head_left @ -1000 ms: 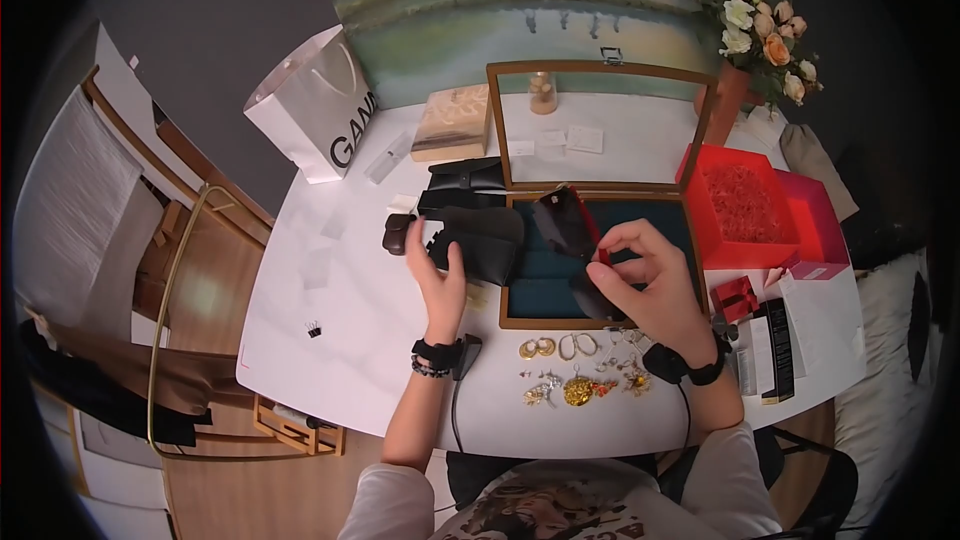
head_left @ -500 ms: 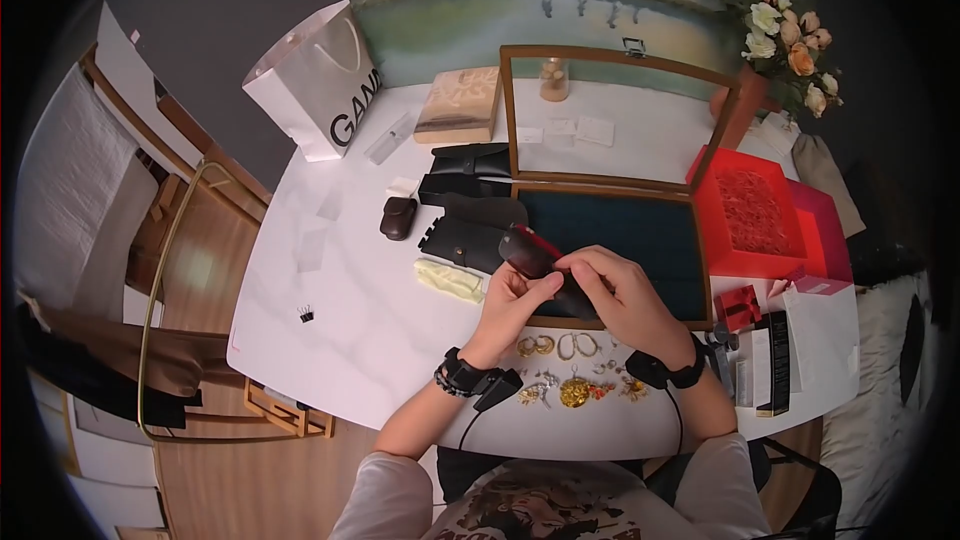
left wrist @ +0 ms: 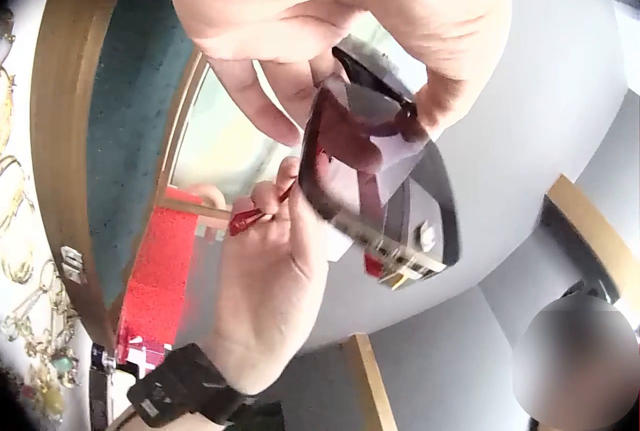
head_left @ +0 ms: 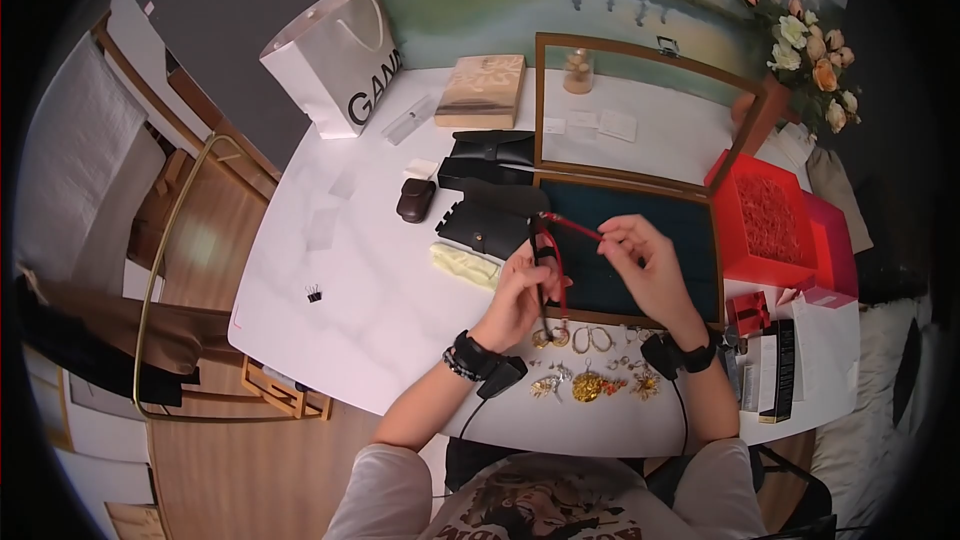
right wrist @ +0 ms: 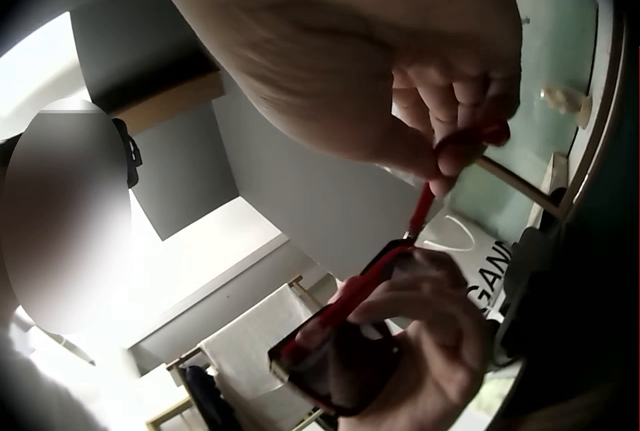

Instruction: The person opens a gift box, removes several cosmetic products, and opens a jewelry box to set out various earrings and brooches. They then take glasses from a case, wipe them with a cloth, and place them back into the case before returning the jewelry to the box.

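Dark-lensed sunglasses (left wrist: 435, 196) with red temples are held between both hands over the front left part of the wooden box (head_left: 722, 285). My left hand (head_left: 510, 298) grips the front frame by its edge, thumb on one side and fingers on the other. My right hand (head_left: 655, 270) pinches the end of one red temple (right wrist: 422, 209), which stands swung out from the frame. Gold earrings and brooches (head_left: 590, 387) lie below the hands, along the box's front edge. Left of the box is a black glasses case (head_left: 478, 228) with its flap back, beside a pale yellow cloth (head_left: 463, 265).
The box's glass lid (head_left: 650, 155) stands raised behind its dark teal lining (head_left: 640, 195). A small brown pouch (head_left: 415, 200) and more black cases (head_left: 490, 150) lie left. A red gift box (head_left: 725, 225) stands right; a white paper bag (head_left: 335, 70) stands back left.
My left hand has come from near the brown pouch to the sunglasses and now grips their frame. My right hand has moved from the frame out to the temple, which has swung open.
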Demonstrator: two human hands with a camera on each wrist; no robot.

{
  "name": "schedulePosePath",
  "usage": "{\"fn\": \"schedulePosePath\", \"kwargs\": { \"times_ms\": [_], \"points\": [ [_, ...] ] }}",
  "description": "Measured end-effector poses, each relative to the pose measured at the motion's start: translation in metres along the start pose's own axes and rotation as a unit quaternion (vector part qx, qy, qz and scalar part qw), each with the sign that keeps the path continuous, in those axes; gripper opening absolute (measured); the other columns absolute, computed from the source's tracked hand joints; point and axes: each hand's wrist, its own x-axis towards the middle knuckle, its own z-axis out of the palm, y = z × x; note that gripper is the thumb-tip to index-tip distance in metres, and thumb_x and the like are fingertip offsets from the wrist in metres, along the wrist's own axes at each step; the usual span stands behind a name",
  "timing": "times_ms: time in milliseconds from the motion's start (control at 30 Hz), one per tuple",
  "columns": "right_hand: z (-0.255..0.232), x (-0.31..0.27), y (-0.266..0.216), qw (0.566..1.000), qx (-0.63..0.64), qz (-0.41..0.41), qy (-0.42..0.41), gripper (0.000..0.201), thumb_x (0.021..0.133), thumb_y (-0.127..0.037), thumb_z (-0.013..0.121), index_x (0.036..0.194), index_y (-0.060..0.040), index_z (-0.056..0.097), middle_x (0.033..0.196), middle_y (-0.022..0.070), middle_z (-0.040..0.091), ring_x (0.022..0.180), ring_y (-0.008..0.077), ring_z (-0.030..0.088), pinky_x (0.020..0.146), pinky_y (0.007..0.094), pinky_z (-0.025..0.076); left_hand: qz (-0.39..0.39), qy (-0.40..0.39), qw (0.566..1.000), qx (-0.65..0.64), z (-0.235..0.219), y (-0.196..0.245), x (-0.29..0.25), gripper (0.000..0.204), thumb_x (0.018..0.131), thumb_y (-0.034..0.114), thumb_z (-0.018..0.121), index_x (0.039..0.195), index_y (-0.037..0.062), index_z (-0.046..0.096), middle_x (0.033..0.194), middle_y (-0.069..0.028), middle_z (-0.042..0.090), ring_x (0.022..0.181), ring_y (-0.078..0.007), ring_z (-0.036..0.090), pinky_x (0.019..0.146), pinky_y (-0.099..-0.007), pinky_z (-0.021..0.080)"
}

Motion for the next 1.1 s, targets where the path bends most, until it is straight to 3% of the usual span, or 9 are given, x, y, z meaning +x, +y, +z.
{"fn": "schedulePosePath", "kwargs": {
  "times_ms": [200,333,400,633,733,800,933,1000,1100],
  "points": [
    [0.011,0.023,0.026,0.991,0.011,-0.07,0.11,0.015,0.105,-0.012,0.06,0.113,-0.0021,0.067,0.093,0.0015,0.073,0.08,0.0051,0.063,0.066,0.0244,0.048,0.032,0.003,0.998,0.051,0.01,0.052,-0.007,0.047,0.092,0.023,0.068,0.133,0.0083,0.051,0.065,0.0044,0.041,0.053,-0.0074,0.043,0.071,-0.0261,0.044],
    [0.042,0.035,0.01,0.984,-0.169,-0.002,-0.059,0.019,0.102,-0.02,0.065,0.104,-0.0028,0.071,0.087,0.0101,0.072,0.076,0.0234,0.07,0.073,0.0371,0.054,0.152,0.098,0.971,0.153,0.023,0.097,-0.007,0.053,0.09,0.024,0.071,0.136,0.0061,0.051,0.069,0.0053,0.044,0.057,-0.0054,0.043,0.057,-0.0202,0.037],
    [0.062,0.046,0.021,0.936,-0.329,-0.093,-0.08,0.021,0.099,-0.024,0.067,0.104,-0.0045,0.073,0.087,0.0095,0.07,0.084,0.0324,0.067,0.082,0.0437,0.052,0.153,0.065,0.977,0.136,0.023,0.124,-0.002,0.038,0.093,0.011,0.066,0.13,0.0049,0.057,0.091,0.0033,0.059,0.073,-0.0041,0.055,0.066,-0.022,0.048],
    [0.095,0.058,0.025,0.889,-0.403,-0.209,-0.066,0.018,0.095,-0.022,0.068,0.097,-0.0047,0.073,0.094,0.0095,0.07,0.094,0.0321,0.065,0.086,0.0453,0.051,0.186,0.13,0.971,0.076,0.072,0.138,0.028,0.01,0.099,0.022,0.064,0.103,0.0134,0.059,0.083,0.0058,0.056,0.063,-0.0048,0.052,0.056,-0.0214,0.043],
    [0.127,0.061,0.015,0.847,-0.426,-0.23,-0.22,0.007,0.083,-0.01,0.067,0.081,-0.0066,0.072,0.085,0.0123,0.071,0.093,0.0331,0.071,0.085,0.0451,0.054,0.189,0.109,0.974,0.056,0.069,0.129,0.032,0.01,0.099,0.02,0.065,0.101,0.0119,0.06,0.09,0.0042,0.061,0.07,-0.0053,0.056,0.064,-0.0211,0.047],
    [0.149,0.067,0.06,0.841,-0.352,-0.371,-0.176,0.008,0.079,-0.011,0.068,0.074,-0.0065,0.07,0.082,0.0122,0.072,0.089,0.0332,0.072,0.079,0.0458,0.055,0.186,0.101,0.976,0.057,0.066,0.123,0.037,0.017,0.098,0.019,0.067,0.108,0.0083,0.059,0.09,0.0005,0.063,0.073,-0.0058,0.06,0.061,-0.0229,0.053],
    [0.167,0.071,0.084,0.819,-0.418,-0.286,-0.27,0.006,0.078,-0.012,0.069,0.077,-0.0065,0.071,0.084,0.0139,0.072,0.089,0.0334,0.072,0.077,0.0458,0.055,0.182,0.098,0.976,0.064,0.073,0.124,0.035,0.013,0.099,0.019,0.065,0.105,0.0079,0.06,0.092,0.0019,0.06,0.078,-0.0058,0.057,0.071,-0.0216,0.048],
    [0.175,0.075,0.106,0.859,-0.291,-0.372,-0.198,0.007,0.083,-0.012,0.069,0.082,-0.0063,0.072,0.082,0.0155,0.071,0.086,0.0364,0.071,0.076,0.046,0.056,0.185,0.1,0.975,0.067,0.074,0.124,0.035,0.014,0.099,0.018,0.066,0.106,0.0077,0.06,0.092,0.0017,0.061,0.079,-0.0063,0.057,0.073,-0.022,0.048],
    [0.151,0.077,0.091,0.883,-0.274,-0.302,-0.232,0.013,0.089,-0.016,0.068,0.085,-0.0042,0.071,0.083,0.0167,0.071,0.084,0.0377,0.071,0.076,0.0466,0.056,0.196,0.118,0.969,0.094,0.077,0.121,0.037,0.016,0.098,0.016,0.067,0.109,0.0069,0.059,0.092,0.0008,0.062,0.08,-0.0079,0.059,0.075,-0.023,0.05]
  ]
}}
